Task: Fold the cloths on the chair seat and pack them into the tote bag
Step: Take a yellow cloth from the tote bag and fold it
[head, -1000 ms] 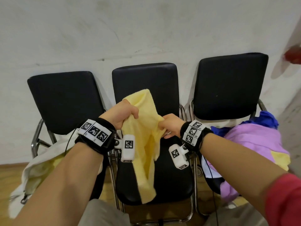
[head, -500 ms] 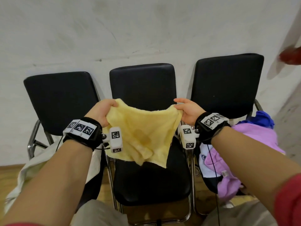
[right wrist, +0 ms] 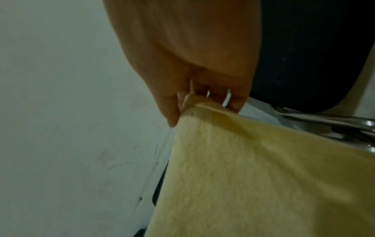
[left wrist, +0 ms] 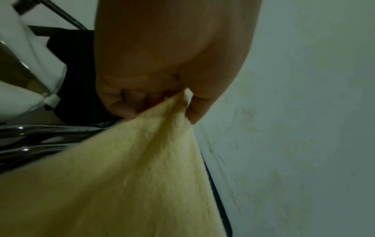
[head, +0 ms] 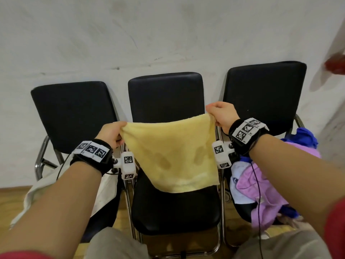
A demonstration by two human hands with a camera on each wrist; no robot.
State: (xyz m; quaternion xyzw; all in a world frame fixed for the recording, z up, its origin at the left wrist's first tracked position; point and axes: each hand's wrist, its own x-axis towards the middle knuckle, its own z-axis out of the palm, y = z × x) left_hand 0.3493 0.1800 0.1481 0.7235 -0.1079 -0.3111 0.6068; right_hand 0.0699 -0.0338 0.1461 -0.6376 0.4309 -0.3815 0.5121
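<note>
A yellow cloth (head: 173, 154) hangs spread flat in the air above the middle chair's black seat (head: 175, 210). My left hand (head: 112, 132) pinches its upper left corner, and the left wrist view shows the cloth (left wrist: 129, 173) bunched between thumb and fingers of that hand (left wrist: 178, 102). My right hand (head: 221, 114) pinches the upper right corner; in the right wrist view the hand (right wrist: 188, 102) holds the cloth (right wrist: 253, 173) by its hem. A white tote bag (head: 104, 195) lies on the left chair. A heap of purple, blue and pale cloths (head: 261, 186) covers the right chair's seat.
Three black padded chairs with chrome frames stand side by side against a white wall (head: 149, 34). The floor (head: 11, 195) below is wood. My knees in grey trousers (head: 115, 245) are close to the middle chair's front edge.
My hands have moved apart and the right one has risen. The yellow cloth went from a bunched hanging strip to a flat sheet stretched between them.
</note>
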